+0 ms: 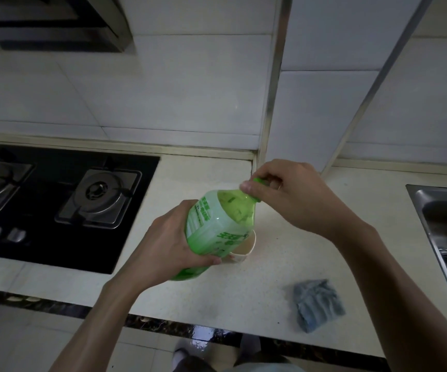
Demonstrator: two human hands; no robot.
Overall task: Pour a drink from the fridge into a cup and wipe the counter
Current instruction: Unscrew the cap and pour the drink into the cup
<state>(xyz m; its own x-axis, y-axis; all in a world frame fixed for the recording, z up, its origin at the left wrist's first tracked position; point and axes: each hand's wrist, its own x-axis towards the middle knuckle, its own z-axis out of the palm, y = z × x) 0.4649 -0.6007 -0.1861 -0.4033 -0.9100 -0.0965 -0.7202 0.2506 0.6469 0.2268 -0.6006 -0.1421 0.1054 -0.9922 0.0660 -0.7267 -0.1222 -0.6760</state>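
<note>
counter [246, 296] near edge dark-trimmed, bare strip behind it | grey cloth [317, 304] crumpled near right, close to sink [418, 200] rim | left hand [168, 242] fingers curled round tilted green bottle [214, 226] mid-counter, cup [245, 251] partly hidden behind it | right hand [294, 197] thumb and forefinger pinching cap [257, 180] | hob [55, 245] far left, edge near bottle | tiled wall [190, 89] beyond

Cup [243, 251] mostly behind bottle [211, 226], sink [431, 210] partly beyond right edge.
</note>
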